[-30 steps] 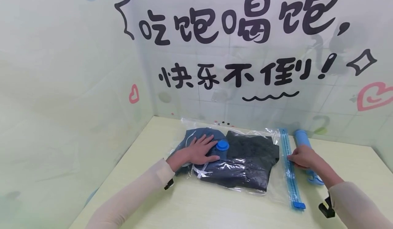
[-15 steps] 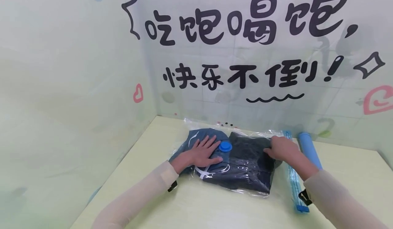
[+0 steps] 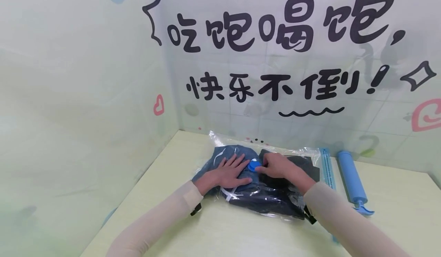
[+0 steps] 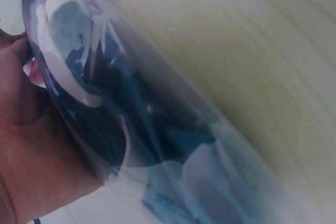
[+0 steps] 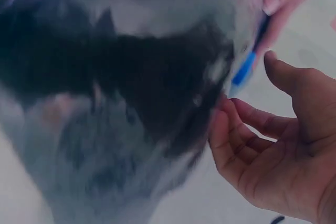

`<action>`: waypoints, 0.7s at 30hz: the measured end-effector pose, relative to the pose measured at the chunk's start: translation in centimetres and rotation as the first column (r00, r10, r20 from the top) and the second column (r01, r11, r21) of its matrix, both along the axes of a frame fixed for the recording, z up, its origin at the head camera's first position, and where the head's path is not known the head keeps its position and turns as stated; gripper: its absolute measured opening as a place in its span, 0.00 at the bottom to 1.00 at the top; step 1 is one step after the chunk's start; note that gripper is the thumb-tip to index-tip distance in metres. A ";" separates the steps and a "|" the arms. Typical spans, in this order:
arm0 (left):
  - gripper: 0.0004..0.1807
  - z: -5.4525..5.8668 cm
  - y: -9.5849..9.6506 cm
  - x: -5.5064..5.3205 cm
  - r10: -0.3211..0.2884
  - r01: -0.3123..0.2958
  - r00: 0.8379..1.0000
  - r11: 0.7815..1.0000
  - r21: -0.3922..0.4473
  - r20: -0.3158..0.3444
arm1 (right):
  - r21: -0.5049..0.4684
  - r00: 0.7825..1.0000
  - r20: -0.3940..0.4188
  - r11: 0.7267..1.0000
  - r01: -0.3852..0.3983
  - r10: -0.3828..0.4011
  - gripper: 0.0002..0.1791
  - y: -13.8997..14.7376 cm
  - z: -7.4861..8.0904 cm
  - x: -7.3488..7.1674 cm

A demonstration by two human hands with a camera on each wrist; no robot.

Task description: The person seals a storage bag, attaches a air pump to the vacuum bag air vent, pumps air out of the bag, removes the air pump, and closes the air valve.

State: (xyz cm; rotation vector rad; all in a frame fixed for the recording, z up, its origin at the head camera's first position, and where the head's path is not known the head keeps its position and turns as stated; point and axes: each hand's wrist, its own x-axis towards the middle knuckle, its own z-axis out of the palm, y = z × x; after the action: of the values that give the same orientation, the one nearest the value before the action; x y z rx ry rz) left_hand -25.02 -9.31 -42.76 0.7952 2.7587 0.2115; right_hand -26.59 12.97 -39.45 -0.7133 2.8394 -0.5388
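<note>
Cream sleeves [image 3: 156, 218] reach in over the desk [image 3: 241, 239], and the left hand [image 3: 227, 175] lies flat, fingers spread, on the clear bag [image 3: 220, 141] in the middle, blue and dark clothes [image 3: 284, 205] packed inside. And there's the change: a second ago the right hand [image 3: 280, 167] was at the zip strip [image 3: 327, 169]; now it's at the blue valve [image 3: 253, 166], fingers loosely bent, thumb by the rim, no firm grip showing. So work seems to be passing from the seal to the valve, the left palm probably steadying everything. Farther right, past that strip, the blue pump [image 3: 352, 176] lies untouched, then comes the lettered wall [image 3: 255, 123].
</note>
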 end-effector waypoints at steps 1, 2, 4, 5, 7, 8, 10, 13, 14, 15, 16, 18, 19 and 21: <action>0.44 0.0 0.0 0.0 -0.002 0.002 1.000 1.000 0.000 -0.001 | 0.000 1.000 -0.008 1.000 0.007 -0.007 0.18 -0.4 -0.3 0.0; 0.44 -0.1 0.1 0.0 -0.004 0.004 1.000 1.000 0.001 0.000 | 0.011 1.000 -0.017 1.000 0.020 -0.020 0.18 -0.8 -0.7 0.1; 0.44 -0.2 0.1 0.0 -0.011 0.011 1.000 1.000 -0.004 -0.005 | 0.048 0.998 -0.051 0.998 0.051 -0.048 0.20 -1.4 -1.4 0.1; 0.44 -0.3 0.1 0.0 -0.014 0.014 1.000 1.000 -0.007 -0.007 | 0.067 0.996 -0.063 0.995 0.068 -0.063 0.22 -1.7 -1.7 0.2; 0.43 -0.4 0.2 0.1 -0.018 0.018 1.000 1.000 -0.008 -0.014 | 0.105 0.991 -0.087 0.989 0.108 -0.099 0.26 -2.2 -2.2 0.3; 0.43 -0.4 0.2 0.1 -0.019 0.019 1.000 1.000 -0.006 -0.017 | 0.121 0.988 -0.101 0.985 0.126 -0.114 0.27 -2.4 -2.4 0.3; 0.43 -0.4 0.2 0.1 -0.020 0.020 1.000 1.000 -0.005 -0.024 | 0.133 0.983 -0.109 0.978 0.161 -0.147 0.28 -2.6 -2.6 0.4; 0.43 -0.4 0.2 0.1 -0.018 0.018 0.999 1.000 -0.012 -0.036 | 0.145 0.979 -0.110 0.972 0.187 -0.172 0.28 -2.8 -2.5 0.4; 0.44 -0.4 0.2 0.1 -0.016 0.016 0.999 1.000 -0.013 -0.037 | 0.149 0.979 -0.111 0.971 0.187 -0.172 0.28 -2.9 -2.6 0.4; 0.44 -0.4 0.2 0.1 -0.013 0.012 0.999 1.000 -0.016 -0.038 | 0.152 0.979 -0.111 0.971 0.185 -0.169 0.29 -2.9 -2.6 0.3; 0.44 -0.3 0.2 0.2 -0.010 0.010 0.999 1.000 -0.019 -0.040 | 0.156 0.980 -0.113 0.971 0.181 -0.164 0.29 -3.0 -2.6 0.3; 0.44 -0.3 0.1 0.2 -0.005 0.005 0.999 1.000 -0.023 -0.041 | 0.162 0.981 -0.120 0.972 0.169 -0.150 0.30 -3.1 -2.7 0.3; 0.44 -0.3 0.1 0.3 -0.004 0.004 0.999 1.000 -0.023 -0.042 | 0.168 0.982 -0.127 0.972 0.163 -0.143 0.30 -3.1 -2.8 0.2; 0.44 -0.3 0.1 0.3 -0.005 0.004 0.999 1.000 -0.026 -0.044 | 0.175 0.982 -0.137 0.972 0.155 -0.132 0.30 -3.2 -2.9 0.2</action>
State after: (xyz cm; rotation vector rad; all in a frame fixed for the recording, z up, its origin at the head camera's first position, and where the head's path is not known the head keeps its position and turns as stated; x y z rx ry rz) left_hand -24.72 -9.21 -43.09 0.8084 2.7943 0.1593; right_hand -26.41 9.77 -42.39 -0.5287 3.0224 -0.2518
